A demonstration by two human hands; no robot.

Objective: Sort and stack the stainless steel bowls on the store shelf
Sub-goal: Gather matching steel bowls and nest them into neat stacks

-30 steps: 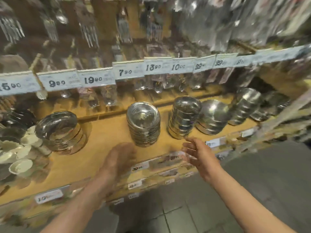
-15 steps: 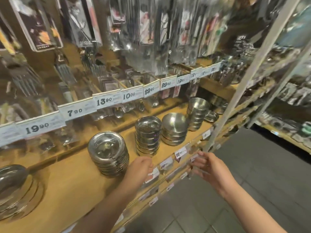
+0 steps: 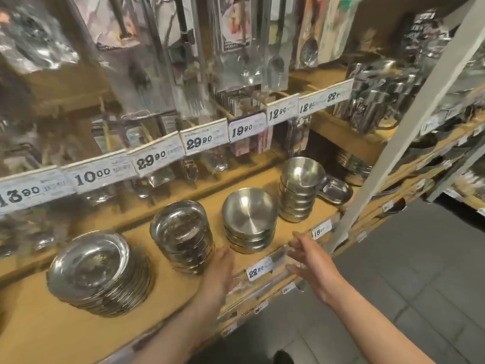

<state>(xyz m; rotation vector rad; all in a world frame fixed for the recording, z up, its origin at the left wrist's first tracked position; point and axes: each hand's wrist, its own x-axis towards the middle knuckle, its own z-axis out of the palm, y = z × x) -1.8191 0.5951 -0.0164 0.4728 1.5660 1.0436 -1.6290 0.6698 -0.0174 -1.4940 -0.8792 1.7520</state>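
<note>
Several stacks of steel dishes stand on the wooden shelf: a wide flat plate stack at left, a shiny bowl stack, a short matte bowl stack and a tall matte bowl stack at right. Small oblong dishes lie behind the tall stack. My left hand hovers open at the shelf's front edge, just below the shiny and matte stacks. My right hand is open too, fingers spread, in front of the short matte stack. Neither hand touches a bowl.
Price tags line the shelf's front lip. An upper rail of price labels carries hanging packaged cutlery. A slanted white metal upright crosses at right. Grey tiled floor lies below.
My view has swung right along the shelf, so the matte bowl stacks now sit centre. Both hands have moved rightward with it and reach closer to the short matte stack.
</note>
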